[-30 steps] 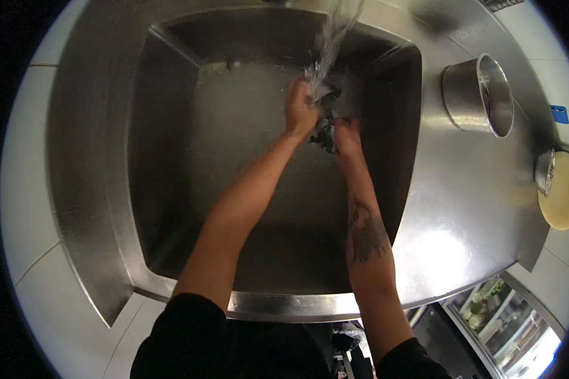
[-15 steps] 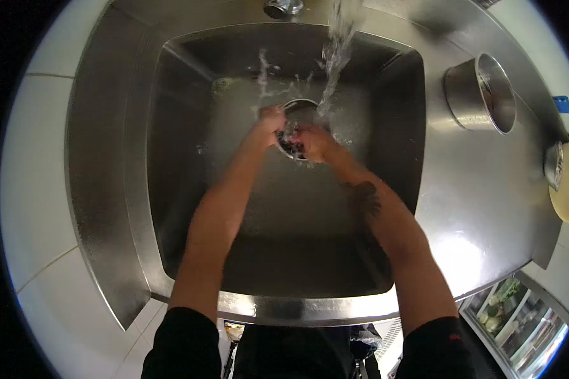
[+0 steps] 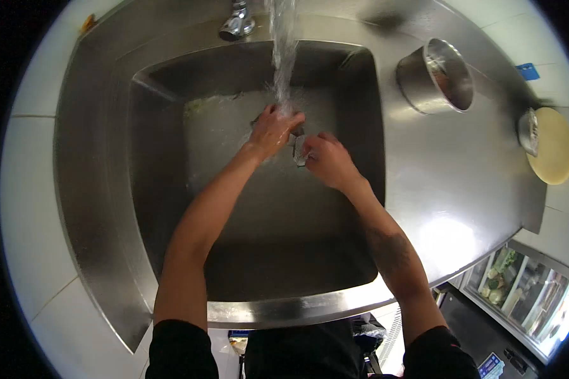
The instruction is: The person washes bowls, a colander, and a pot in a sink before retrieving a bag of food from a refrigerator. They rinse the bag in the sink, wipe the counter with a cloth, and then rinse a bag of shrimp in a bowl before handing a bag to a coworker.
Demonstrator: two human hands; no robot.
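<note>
My left hand [image 3: 274,132] is under the running water [image 3: 284,69], back of the hand up, its fingers curled over a small round metal pot. Only dark bits of the pot [image 3: 298,130] show around the fingers; the hand and splashing hide the rest. Close beside it on the right, my right hand [image 3: 330,159] is closed like a fist. At its fingertips is a small wet, glinting patch with a dark edge [image 3: 299,153]; I cannot tell what this hand grips. Both hands are over the steel sink [image 3: 297,303], which has cloudy water in it.
A chrome tap [image 3: 237,25] stands at the sink's back edge. On the steel counter [image 3: 436,170] to the right, a larger metal pot [image 3: 417,82] lies tipped, with something brownish inside. Farther right are a small metal bowl [image 3: 528,132] and a pale yellow round board [image 3: 553,148].
The view has shifted, so the sink sits farther left. My right hand has come out of the small pot to its right side; my left hand is now over it, under the stream.
</note>
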